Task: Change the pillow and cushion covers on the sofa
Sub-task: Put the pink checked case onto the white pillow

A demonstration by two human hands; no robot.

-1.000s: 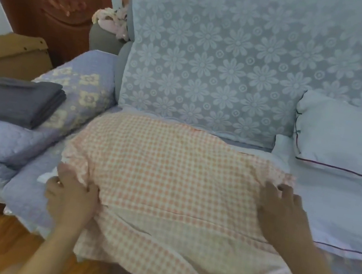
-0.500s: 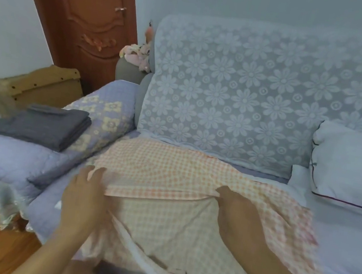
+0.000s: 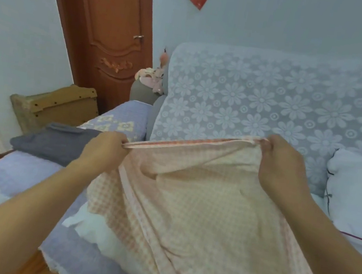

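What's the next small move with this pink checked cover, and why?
Probably spread the hands apart to open the cover's mouth. The left hand and right hand both pinch the hem of the pink checked cover, lifted taut above the sofa, its body hanging limp.

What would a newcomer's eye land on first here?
The pink checked cover, front and centre, lifted and stretched by its top edge between the left hand and right hand. Behind it stands the sofa back's white floral lace; folded grey cloth lies at left.
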